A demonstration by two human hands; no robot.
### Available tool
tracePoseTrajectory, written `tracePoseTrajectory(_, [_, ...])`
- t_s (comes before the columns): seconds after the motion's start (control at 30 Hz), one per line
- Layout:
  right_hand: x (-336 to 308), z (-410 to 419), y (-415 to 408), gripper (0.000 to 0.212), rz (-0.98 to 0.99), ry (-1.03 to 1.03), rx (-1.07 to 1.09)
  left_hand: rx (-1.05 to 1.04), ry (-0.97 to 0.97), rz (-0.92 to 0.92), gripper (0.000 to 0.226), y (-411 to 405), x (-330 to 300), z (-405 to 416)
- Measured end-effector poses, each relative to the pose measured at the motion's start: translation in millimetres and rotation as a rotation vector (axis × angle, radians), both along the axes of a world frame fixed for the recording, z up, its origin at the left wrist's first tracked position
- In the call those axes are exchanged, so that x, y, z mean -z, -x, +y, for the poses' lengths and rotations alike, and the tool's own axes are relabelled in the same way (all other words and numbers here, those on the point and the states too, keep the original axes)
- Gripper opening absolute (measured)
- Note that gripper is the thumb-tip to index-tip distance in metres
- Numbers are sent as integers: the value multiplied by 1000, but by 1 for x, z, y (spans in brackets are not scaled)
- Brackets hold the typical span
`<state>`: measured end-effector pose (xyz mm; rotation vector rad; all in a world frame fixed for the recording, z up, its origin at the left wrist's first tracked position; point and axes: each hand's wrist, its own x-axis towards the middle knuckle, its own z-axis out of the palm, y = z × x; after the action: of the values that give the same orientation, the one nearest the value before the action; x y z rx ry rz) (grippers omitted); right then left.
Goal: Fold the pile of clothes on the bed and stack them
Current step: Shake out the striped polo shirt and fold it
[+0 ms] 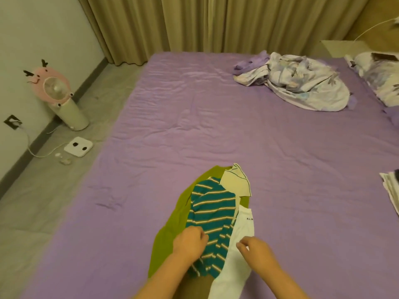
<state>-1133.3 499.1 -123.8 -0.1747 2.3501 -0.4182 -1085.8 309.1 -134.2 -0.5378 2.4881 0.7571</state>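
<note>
A wide bed covered by a wrinkled lilac sheet (216,126) is seen filling most of the view, backed by long beige pleated curtains (194,24). A crumpled pale floral quilt (302,83) is heaped at the far right of the bed. At the near edge a small pile is laid: an olive-green garment (170,225) lies undermost, a teal knitted top with cream stripes (211,214) is spread over it, a white garment with small black lettering (235,262) lies along its right side, and a cream collar piece (236,184) sits at the far end. The striped top is gripped by the curled left hand (190,239); the white garment is pinched by the right hand (257,250). A pink fan (54,87) and a white scale (78,146) stand on the floor.
</note>
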Motion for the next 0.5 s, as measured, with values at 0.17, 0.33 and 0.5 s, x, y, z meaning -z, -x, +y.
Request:
tracePoseTrajectory(0.17, [40, -32, 29, 27, -53, 68, 108, -192, -106, 108, 36, 64, 51, -25])
tracePoseTrajectory(0.33, [82, -44, 46, 20, -65, 112, 122, -113, -12, 151, 50, 110, 104, -41])
tracePoseTrajectory(0.5, [95, -40, 51, 23, -67, 108, 105, -51, 57, 60, 45, 128, 128, -38])
